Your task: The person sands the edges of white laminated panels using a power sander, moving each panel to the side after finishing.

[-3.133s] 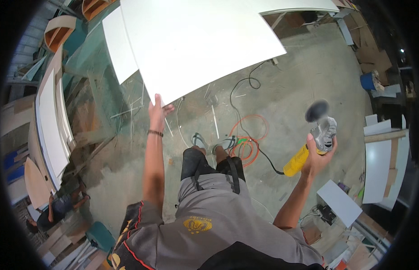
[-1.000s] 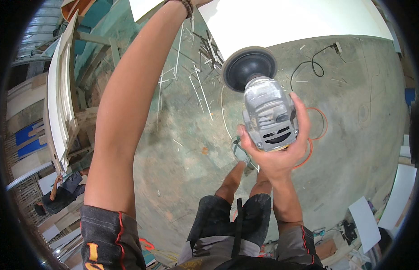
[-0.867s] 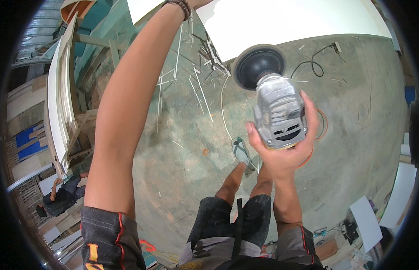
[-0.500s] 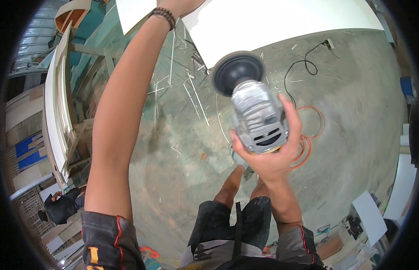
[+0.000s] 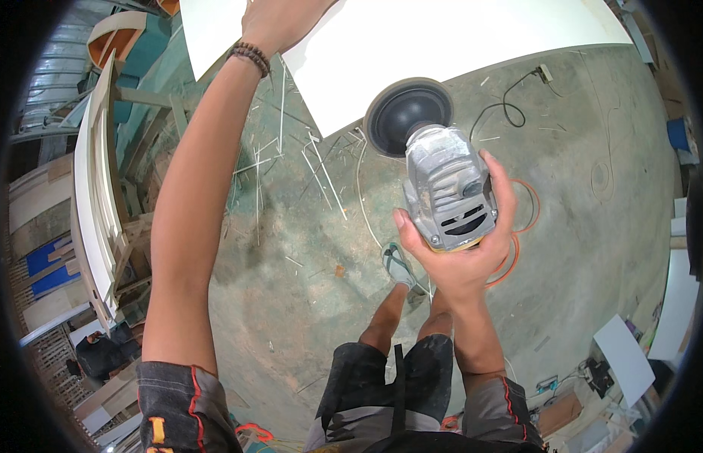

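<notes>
My right hand [image 5: 465, 264] grips the rear of a grey angle grinder [image 5: 450, 177], thumb on one side and fingers on the other. Its round black pad [image 5: 408, 117] faces up toward me, in front of the near edge of a large white panel [image 5: 442, 38]. I cannot tell whether pad and panel touch. At the upper edge, my left hand [image 5: 283, 23], with a beaded bracelet [image 5: 249, 57] on the wrist, reaches over the panel's left part. The picture's edge cuts off its fingers, so their grip is hidden.
Thin white strips [image 5: 321, 174] litter the concrete floor under the panel. A black cable [image 5: 510, 113] and an orange hose [image 5: 510, 264] lie to the right. Stacked white boards [image 5: 98, 196] stand at the left. Another person [image 5: 102, 351] is at the far lower left.
The grinder and my right hand have moved slightly right. My left hand has shifted left and a little lower in view. The panel's near corner also appears farther left and lower.
</notes>
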Tool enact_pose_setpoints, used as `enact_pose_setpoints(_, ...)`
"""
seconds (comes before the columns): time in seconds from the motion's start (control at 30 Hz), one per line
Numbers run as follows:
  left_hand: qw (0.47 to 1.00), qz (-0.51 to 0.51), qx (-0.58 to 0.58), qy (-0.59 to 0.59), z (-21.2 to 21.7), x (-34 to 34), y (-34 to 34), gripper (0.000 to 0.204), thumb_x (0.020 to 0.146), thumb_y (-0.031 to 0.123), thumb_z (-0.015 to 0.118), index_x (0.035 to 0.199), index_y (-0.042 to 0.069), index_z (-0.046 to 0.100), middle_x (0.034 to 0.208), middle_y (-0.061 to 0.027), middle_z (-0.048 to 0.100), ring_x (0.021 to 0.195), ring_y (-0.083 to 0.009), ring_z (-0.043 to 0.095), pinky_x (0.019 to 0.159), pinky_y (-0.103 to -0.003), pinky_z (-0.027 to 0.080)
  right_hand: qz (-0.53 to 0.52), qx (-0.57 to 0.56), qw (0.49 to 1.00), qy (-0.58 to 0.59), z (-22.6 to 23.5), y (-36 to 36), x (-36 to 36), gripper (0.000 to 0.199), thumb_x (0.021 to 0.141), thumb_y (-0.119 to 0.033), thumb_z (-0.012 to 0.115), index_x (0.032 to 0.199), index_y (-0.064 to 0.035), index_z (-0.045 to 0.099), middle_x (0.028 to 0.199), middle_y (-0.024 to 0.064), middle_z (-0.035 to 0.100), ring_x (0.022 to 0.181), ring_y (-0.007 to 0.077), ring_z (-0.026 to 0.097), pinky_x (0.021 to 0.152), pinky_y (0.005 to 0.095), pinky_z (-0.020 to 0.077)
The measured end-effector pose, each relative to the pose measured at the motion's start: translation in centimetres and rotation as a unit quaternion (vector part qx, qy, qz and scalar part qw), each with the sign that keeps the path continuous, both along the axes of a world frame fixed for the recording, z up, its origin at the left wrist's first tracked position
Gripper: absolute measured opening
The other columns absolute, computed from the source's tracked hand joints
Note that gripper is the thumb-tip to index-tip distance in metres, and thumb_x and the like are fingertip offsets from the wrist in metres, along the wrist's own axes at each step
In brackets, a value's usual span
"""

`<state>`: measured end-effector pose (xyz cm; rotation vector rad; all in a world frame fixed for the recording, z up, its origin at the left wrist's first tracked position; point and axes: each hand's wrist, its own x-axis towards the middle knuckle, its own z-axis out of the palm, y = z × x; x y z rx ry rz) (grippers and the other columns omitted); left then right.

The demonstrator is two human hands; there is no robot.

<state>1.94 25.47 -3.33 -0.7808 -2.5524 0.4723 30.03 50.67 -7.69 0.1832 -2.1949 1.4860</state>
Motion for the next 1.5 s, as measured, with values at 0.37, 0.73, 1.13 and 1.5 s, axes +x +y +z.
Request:
enact_pose_setpoints(0.37, 0.950, 0.132, 0.246, -0.141, 2.2, 2.1, 3.5, 0.075, 0.101, 0.061, 0.049, 0.153, 0.008, 0.048, 0.160, -0.0197, 0.042, 0.151, -0.0425, 0.030, 0.126, -0.047, 0.023, -0.045, -0.010, 0.999, -0.006, 0.2, 4.2, -2.4, 0.094, 0.066, -0.018, 0.095, 0.143, 0.0027, 0.046, 0.133, 0.0179, 0.054, 0.120, 0.0289, 0.058, 0.099, 0.0390, 0.0501)
enact_pose_setpoints(0.73, 0.959, 0.113, 0.241, -0.093, -1.2, 0.0, 0.4, 0.080, 0.093, 0.078, 0.045, 0.158, 0.030, 0.044, 0.166, -0.0177, 0.032, 0.154, -0.0374, 0.028, 0.124, -0.057, 0.026, -0.061, -0.010, 0.998, -0.005, 0.8, 9.3, -5.1, 0.093, 0.067, -0.018, 0.095, 0.142, 0.0040, 0.046, 0.131, 0.0185, 0.055, 0.118, 0.0281, 0.059, 0.099, 0.0392, 0.0507)
enact_pose_setpoints(1.13, 0.939, 0.160, 0.268, -0.143, 0.4, 0.9, 2.1, 0.077, 0.094, 0.072, 0.052, 0.157, 0.028, 0.046, 0.166, -0.0176, 0.033, 0.155, -0.0364, 0.025, 0.124, -0.055, 0.025, -0.079, -0.063, 0.994, -0.026, 0.7, 15.8, -8.9, 0.091, 0.068, -0.018, 0.095, 0.141, 0.0043, 0.047, 0.129, 0.0183, 0.058, 0.115, 0.0270, 0.062, 0.096, 0.0382, 0.0521)
enact_pose_setpoints(1.5, 0.942, 0.180, 0.233, -0.159, 1.1, 1.0, 2.6, 0.070, 0.098, 0.060, 0.052, 0.159, 0.027, 0.043, 0.168, -0.0124, 0.029, 0.156, -0.0313, 0.025, 0.127, -0.053, 0.022, -0.078, -0.098, 0.992, -0.034, 0.4, 22.4, -12.5, 0.090, 0.068, -0.019, 0.094, 0.141, 0.0038, 0.047, 0.129, 0.0183, 0.056, 0.115, 0.0267, 0.062, 0.096, 0.0385, 0.0525)
